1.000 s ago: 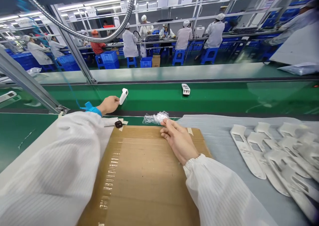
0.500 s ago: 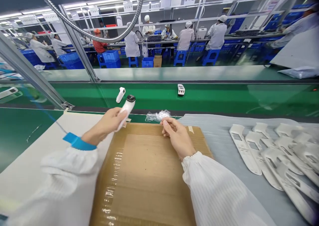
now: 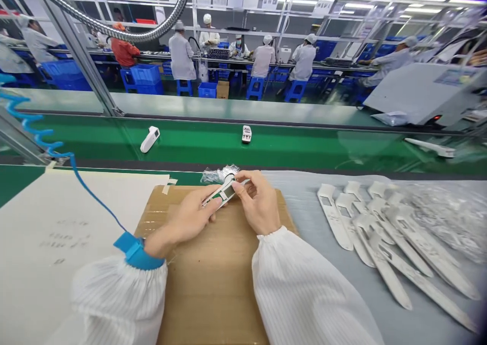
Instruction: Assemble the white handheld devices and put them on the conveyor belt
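Head: device (image 3: 224, 193) diagonal, screen end (image 3: 230, 190) upper-right

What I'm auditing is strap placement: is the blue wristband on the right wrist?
No, the blue wristband is on the left wrist, between the left hand and the white cuff.

Two hands (image 3: 186, 218), one held device (image 3: 229, 190) — three more devices (image 3: 150, 140) beyond.

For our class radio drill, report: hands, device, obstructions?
Left hand gripping white device, circuit board showing. Right hand at its far end. Crumpled plastic beyond, not blocking.
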### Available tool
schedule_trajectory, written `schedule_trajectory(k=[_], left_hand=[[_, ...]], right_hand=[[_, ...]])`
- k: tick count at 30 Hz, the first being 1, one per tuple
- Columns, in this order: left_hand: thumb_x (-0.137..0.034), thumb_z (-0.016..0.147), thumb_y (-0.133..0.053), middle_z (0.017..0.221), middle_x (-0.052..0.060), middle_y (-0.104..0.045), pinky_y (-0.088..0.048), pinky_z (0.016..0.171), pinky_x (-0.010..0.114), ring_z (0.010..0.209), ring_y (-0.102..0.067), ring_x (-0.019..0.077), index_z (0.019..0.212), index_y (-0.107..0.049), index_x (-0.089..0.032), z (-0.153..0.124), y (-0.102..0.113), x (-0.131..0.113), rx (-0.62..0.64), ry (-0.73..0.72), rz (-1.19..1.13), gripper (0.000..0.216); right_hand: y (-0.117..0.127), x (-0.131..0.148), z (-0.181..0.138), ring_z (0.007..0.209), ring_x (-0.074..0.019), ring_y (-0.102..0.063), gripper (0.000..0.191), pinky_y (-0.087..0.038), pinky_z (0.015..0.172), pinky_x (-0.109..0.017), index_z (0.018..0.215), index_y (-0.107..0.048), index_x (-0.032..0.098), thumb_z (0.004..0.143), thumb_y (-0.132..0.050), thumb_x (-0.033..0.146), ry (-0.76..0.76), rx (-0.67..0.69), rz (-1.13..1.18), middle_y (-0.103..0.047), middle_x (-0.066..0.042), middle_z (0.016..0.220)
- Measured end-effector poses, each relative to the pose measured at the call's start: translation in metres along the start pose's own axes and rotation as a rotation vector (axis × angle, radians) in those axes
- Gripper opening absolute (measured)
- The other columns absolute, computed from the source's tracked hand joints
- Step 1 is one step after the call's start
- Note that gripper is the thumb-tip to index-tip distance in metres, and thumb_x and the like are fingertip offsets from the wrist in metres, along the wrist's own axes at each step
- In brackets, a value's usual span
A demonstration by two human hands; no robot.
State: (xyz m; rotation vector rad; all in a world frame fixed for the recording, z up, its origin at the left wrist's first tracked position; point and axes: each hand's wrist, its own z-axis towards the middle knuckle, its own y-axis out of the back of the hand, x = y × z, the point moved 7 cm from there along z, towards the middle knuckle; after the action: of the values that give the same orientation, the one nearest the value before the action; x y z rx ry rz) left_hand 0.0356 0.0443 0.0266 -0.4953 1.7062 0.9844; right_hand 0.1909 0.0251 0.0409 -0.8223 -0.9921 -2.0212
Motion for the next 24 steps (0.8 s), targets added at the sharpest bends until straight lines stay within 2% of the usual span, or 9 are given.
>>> schedule_trajectory(k=[1, 4, 7, 9, 12, 15, 18, 21, 24], left_hand=[[-0.037, 0.095, -0.048, 0.074, -0.001, -0.058, -0.039, 0.063, 0.025, 0.066, -0.052, 0.0136, 0.119, -0.062, -0.024, 0.000, 0.001, -0.001, -0.013, -0.024, 0.058, 0.031], [-0.034, 0.095, -0.046, 0.071, -0.001, -0.057, -0.038, 0.062, 0.026, 0.065, -0.051, 0.0138, 0.113, -0.065, -0.024, 0.001, 0.003, 0.001, -0.068, -0.028, 0.138, 0.028], [-0.034, 0.093, -0.047, 0.065, -0.001, -0.054, -0.037, 0.056, 0.024, 0.060, -0.050, 0.0137, 0.105, -0.065, -0.020, 0.005, 0.011, 0.012, -0.173, 0.057, 0.011, 0.025], [-0.034, 0.092, -0.048, 0.065, 0.000, -0.054, -0.038, 0.053, 0.023, 0.058, -0.050, 0.0133, 0.103, -0.064, -0.017, 0.007, 0.020, 0.020, -0.269, 0.099, -0.089, 0.025], [-0.036, 0.091, -0.050, 0.067, 0.001, -0.056, -0.038, 0.050, 0.022, 0.056, -0.050, 0.0125, 0.101, -0.064, -0.015, 0.006, 0.032, 0.024, -0.389, 0.119, -0.152, 0.027], [-0.037, 0.090, -0.052, 0.068, 0.002, -0.058, -0.037, 0.048, 0.021, 0.055, -0.049, 0.0120, 0.101, -0.065, -0.015, 0.004, 0.037, 0.021, -0.418, 0.117, -0.200, 0.028], [-0.036, 0.088, -0.054, 0.068, 0.002, -0.059, -0.039, 0.049, 0.022, 0.055, -0.051, 0.0123, 0.103, -0.066, -0.016, 0.003, 0.037, 0.017, -0.411, 0.118, -0.238, 0.028], [-0.036, 0.088, -0.056, 0.067, 0.002, -0.059, -0.041, 0.051, 0.022, 0.056, -0.052, 0.0127, 0.102, -0.067, -0.015, 0.003, 0.035, 0.017, -0.390, 0.147, -0.313, 0.027], [-0.039, 0.090, -0.056, 0.070, 0.003, -0.061, -0.039, 0.050, 0.022, 0.056, -0.051, 0.0117, 0.102, -0.066, -0.015, 0.001, 0.030, 0.018, -0.361, 0.175, -0.445, 0.028]], right_hand=[[0.000, 0.005, 0.000, 0.074, -0.0159, -0.055, 0.006, -0.041, 0.068, -0.031, 0.092, -0.064, 0.024, 0.092, -0.058, 0.024, 0.067, 0.014, -0.092, -0.064, -0.002, 0.092], [-0.006, 0.016, -0.004, 0.081, -0.0182, -0.053, 0.018, -0.033, 0.073, -0.035, 0.080, -0.061, 0.023, 0.094, -0.053, 0.018, 0.209, 0.058, -0.372, -0.064, -0.001, 0.087], [-0.016, 0.023, -0.012, 0.080, -0.0181, -0.050, 0.022, -0.029, 0.074, -0.036, 0.074, -0.056, 0.022, 0.095, -0.051, 0.016, 0.243, 0.134, -0.423, -0.063, 0.000, 0.083], [-0.021, 0.022, -0.012, 0.083, -0.0192, -0.051, 0.022, -0.030, 0.077, -0.036, 0.075, -0.052, 0.023, 0.096, -0.047, 0.018, 0.207, 0.179, -0.324, -0.063, 0.000, 0.086], [-0.021, 0.000, 0.006, 0.085, -0.0217, -0.053, 0.018, -0.034, 0.078, -0.036, 0.080, -0.048, 0.024, 0.096, -0.040, 0.022, 0.023, 0.119, -0.216, -0.062, -0.003, 0.089], [-0.025, -0.031, 0.036, 0.087, -0.0244, -0.052, 0.012, -0.033, 0.079, -0.038, 0.080, -0.049, 0.023, 0.091, -0.044, 0.020, -0.138, 0.116, -0.435, -0.062, -0.006, 0.088], [-0.026, -0.046, 0.059, 0.094, -0.0258, -0.054, 0.006, -0.033, 0.084, -0.040, 0.087, -0.056, 0.021, 0.083, -0.055, 0.017, -0.120, 0.226, -0.617, -0.065, -0.008, 0.096], [0.012, -0.051, 0.067, 0.099, -0.0246, -0.057, 0.020, -0.036, 0.087, -0.042, 0.102, -0.062, 0.024, 0.083, -0.056, 0.021, -0.063, 0.247, -0.634, -0.064, -0.007, 0.112], [0.084, -0.067, 0.059, 0.102, -0.0264, -0.057, 0.030, -0.041, 0.086, -0.044, 0.103, -0.068, 0.024, 0.080, -0.050, 0.016, -0.130, 0.251, -0.746, -0.063, -0.010, 0.120]])
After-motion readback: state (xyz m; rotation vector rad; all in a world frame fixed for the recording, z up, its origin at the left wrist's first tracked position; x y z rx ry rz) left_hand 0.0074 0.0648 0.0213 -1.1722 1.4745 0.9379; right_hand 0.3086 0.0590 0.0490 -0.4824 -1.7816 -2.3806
